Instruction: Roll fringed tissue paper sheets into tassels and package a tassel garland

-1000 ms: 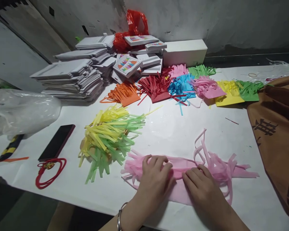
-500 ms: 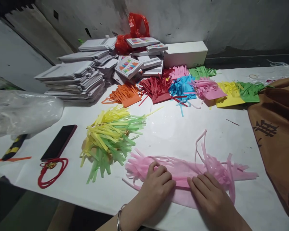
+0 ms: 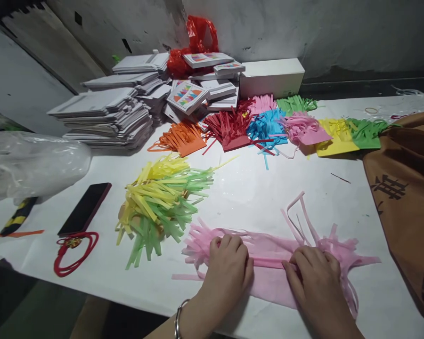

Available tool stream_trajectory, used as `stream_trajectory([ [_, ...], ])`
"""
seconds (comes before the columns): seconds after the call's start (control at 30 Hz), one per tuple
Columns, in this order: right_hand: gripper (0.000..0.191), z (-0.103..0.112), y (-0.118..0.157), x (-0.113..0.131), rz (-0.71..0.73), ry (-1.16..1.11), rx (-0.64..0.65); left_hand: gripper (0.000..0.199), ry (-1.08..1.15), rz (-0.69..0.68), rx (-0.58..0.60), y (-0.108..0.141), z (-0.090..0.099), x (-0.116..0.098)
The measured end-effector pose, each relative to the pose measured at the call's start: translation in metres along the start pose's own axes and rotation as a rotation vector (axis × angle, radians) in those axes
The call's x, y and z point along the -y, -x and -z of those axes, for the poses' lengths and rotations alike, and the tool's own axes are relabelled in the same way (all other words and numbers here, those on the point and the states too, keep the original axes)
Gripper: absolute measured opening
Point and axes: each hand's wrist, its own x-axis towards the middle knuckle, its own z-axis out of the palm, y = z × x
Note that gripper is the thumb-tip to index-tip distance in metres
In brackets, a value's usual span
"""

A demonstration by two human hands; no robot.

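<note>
Pink tissue paper (image 3: pixel 273 287) with fringed ends lies at the front of the white table, with a narrow rolled or folded band across its middle. My left hand (image 3: pixel 228 273) is closed on the left part of that band, its fingers curled over the paper. On the right part, my right hand (image 3: pixel 313 278) is closed too, thumb and fingers pinching the band. Loose pink strips stick up behind my right hand. Just left of the pink paper rests a yellow and green tassel bundle (image 3: pixel 159 197).
Behind are coloured fringed bundles (image 3: pixel 229 132), stacked white packets (image 3: pixel 106 117), small boxes (image 3: pixel 187 96), a long white box (image 3: pixel 272 77) and a red bag (image 3: pixel 201 35). A phone (image 3: pixel 85 209), red cord (image 3: pixel 76 254) and cutter (image 3: pixel 19 216) lie left; brown cloth (image 3: pixel 406 188) hangs right.
My hands have moved slightly apart, and their fingers are more curled over the pink paper. The band between them shows more, and the loose strips at right have shifted.
</note>
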Motion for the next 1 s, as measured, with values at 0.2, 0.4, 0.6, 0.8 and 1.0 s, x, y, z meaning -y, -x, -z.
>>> stream_trajectory([
  [0.2,0.024,-0.004,-0.004,0.018,0.262,-0.089,-0.097,0.013,0.034,-0.201,-0.029,-0.003,-0.001,0.005],
  [0.4,0.025,-0.015,-0.010,0.028,0.362,-0.160,0.009,0.007,-0.028,-0.446,0.000,-0.009,0.006,0.013],
  [0.6,0.021,-0.023,-0.016,0.032,0.378,-0.124,0.009,0.011,0.029,-0.461,-0.059,-0.012,-0.001,0.018],
  [0.8,0.027,-0.027,-0.015,0.031,0.408,-0.090,0.010,0.013,0.111,-0.421,-0.019,-0.011,0.000,0.018],
  [1.0,0.034,-0.006,0.001,0.004,0.331,-0.117,0.030,0.012,0.206,-0.323,-0.075,-0.002,-0.006,0.022],
])
